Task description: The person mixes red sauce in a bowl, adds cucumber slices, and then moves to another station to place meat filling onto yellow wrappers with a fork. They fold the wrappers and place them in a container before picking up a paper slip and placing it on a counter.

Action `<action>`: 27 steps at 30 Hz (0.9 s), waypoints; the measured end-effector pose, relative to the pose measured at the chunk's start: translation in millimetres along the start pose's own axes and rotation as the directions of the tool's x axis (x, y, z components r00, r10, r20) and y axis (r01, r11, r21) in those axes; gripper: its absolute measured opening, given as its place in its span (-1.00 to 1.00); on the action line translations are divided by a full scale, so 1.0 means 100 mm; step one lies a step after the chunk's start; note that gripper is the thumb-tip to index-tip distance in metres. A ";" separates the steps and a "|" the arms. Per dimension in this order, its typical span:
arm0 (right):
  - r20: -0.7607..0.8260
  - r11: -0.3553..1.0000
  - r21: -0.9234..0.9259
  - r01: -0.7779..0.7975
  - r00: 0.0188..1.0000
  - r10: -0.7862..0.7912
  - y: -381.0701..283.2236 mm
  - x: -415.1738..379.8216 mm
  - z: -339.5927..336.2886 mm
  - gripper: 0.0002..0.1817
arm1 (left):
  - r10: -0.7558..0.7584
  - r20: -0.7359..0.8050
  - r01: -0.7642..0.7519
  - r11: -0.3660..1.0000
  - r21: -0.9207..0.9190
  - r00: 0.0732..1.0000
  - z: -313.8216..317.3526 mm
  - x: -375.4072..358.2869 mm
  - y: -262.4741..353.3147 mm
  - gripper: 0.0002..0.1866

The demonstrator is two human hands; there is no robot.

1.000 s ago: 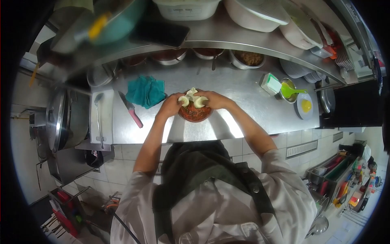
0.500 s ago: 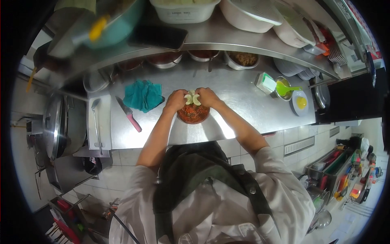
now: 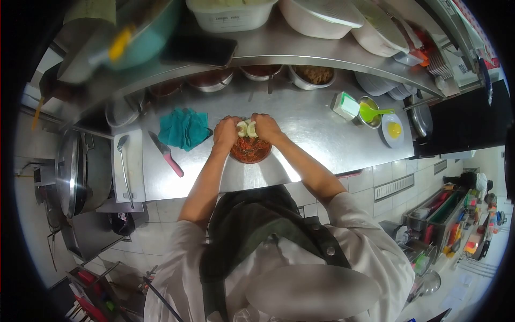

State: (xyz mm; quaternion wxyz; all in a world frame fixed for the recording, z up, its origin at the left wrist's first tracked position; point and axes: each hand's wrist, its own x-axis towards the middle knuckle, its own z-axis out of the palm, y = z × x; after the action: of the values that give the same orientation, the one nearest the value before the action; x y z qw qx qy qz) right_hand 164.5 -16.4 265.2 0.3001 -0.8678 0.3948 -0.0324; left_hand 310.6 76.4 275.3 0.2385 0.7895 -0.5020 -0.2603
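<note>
My left hand (image 3: 225,130) is closed around a pale green lime wedge (image 3: 242,129) at the far side of a round brown bowl (image 3: 251,161). Facing it, a second lime wedge (image 3: 252,129) is pinched in my right hand (image 3: 265,127). The two wedges almost meet over the bowl's far rim, their cut sides toward me. Chopped red food with dark green bits (image 3: 250,148) fills the bowl, which stands on the steel counter (image 3: 300,129). My fingertips are partly hidden behind the wedges.
Left of my hands lie a teal cloth (image 3: 184,129), a knife with a pink handle (image 3: 171,163) and a white board (image 3: 138,177) bearing a long metal utensil. At right are a metal bowl with a green spoon (image 3: 370,111) and a white plate (image 3: 398,140). A shelf (image 3: 300,53) overhangs the back.
The view has shifted slightly, moving the counter scene leftward. Both hands stay at the bowl's far rim, and the two lime wedges appear a little closer together.
</note>
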 end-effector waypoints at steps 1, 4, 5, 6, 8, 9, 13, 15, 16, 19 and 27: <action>-0.036 1.000 -0.019 0.006 0.999 -0.006 0.02 0.00 0.03 -0.72 | 0.014 0.003 -0.014 0.999 0.039 1.000 -0.02 -0.01 0.02 -0.70; -0.086 0.997 0.051 -0.053 0.995 0.057 0.00 -0.02 0.04 -0.72 | 0.020 -0.038 -0.022 0.999 -0.037 0.999 0.04 -0.02 -0.05 -0.71; -0.082 0.997 0.052 -0.050 0.995 0.054 -0.02 -0.03 0.03 -0.72 | 0.016 -0.039 -0.017 0.999 -0.037 0.999 0.03 -0.03 -0.04 -0.71; -0.092 0.997 0.064 -0.050 0.994 0.055 -0.03 -0.05 0.02 -0.72 | 0.020 -0.044 -0.021 0.999 -0.044 0.999 0.02 -0.04 -0.03 -0.71; -0.101 0.996 0.076 -0.046 0.993 0.053 -0.05 -0.08 0.00 -0.72 | 0.021 -0.052 -0.023 0.998 -0.050 0.998 0.02 -0.06 0.00 -0.71; -0.118 0.994 0.091 -0.053 0.991 0.064 -0.06 -0.09 0.00 -0.72 | 0.025 -0.056 -0.028 0.998 -0.056 0.998 0.02 -0.06 -0.01 -0.71; -0.142 0.989 0.145 -0.039 0.988 0.060 -0.04 -0.11 0.07 -0.71 | 0.039 -0.079 -0.043 0.998 -0.041 0.996 0.06 -0.08 -0.02 -0.71; -0.180 0.992 0.129 -0.009 0.983 0.033 0.04 -0.14 0.12 -0.70 | 0.053 -0.110 -0.056 0.998 -0.028 0.993 0.14 -0.09 -0.01 -0.71; -0.214 0.993 0.116 0.025 0.977 0.000 0.04 -0.12 0.17 -0.70 | 0.061 -0.143 -0.063 0.998 -0.010 0.988 0.14 -0.11 -0.04 -0.72; -0.234 0.984 0.104 0.146 0.965 -0.119 0.06 -0.17 0.12 -0.63 | 0.128 -0.217 -0.155 0.982 -0.112 0.968 0.16 -0.23 0.00 -0.71; 0.191 0.722 0.683 0.109 0.928 -0.321 -0.20 -1.10 -0.12 -0.78 | 0.259 -0.195 -0.321 0.827 -0.460 0.946 -0.07 -1.83 -0.29 -0.80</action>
State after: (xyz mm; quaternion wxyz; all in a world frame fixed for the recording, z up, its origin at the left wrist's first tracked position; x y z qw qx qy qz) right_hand 98.7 65.2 305.7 0.6369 -0.7398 0.2034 -0.0749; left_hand 268.7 255.9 293.4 0.4966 0.6330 -0.5188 -0.2891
